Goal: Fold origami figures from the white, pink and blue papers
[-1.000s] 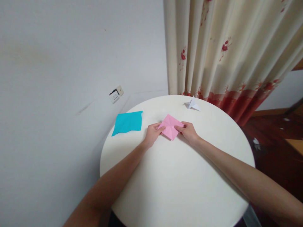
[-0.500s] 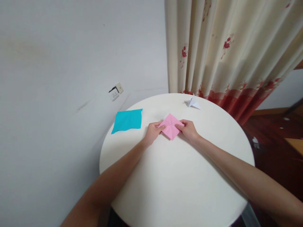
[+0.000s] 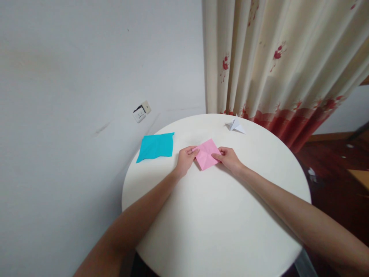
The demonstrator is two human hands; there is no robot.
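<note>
Between my hands is a square of pink folded paper (image 3: 206, 154), with crease lines crossing near its middle. My left hand (image 3: 186, 158) pinches its left corner, thumb on top. At the right edge my right hand (image 3: 228, 157) grips the paper, its thumb lying over the surface and its fingers beneath, mostly hidden. The paper is turned slightly askew over the white table. Left of my left hand lies a blue-green sheet (image 3: 156, 146) with uneven edges. Behind my right hand stands a white folded-paper figure (image 3: 235, 125) with pointed parts.
The round white table (image 3: 219, 219) meets a pale wall (image 3: 86, 69) on the left. A socket (image 3: 139, 114) is on that wall. A cream and red curtain (image 3: 268, 77) hangs behind the table's right side.
The pink paper has turned from a diamond position to a more slanted one, its near corner shifting left. Both hands still hold it. The other papers lie as before.
</note>
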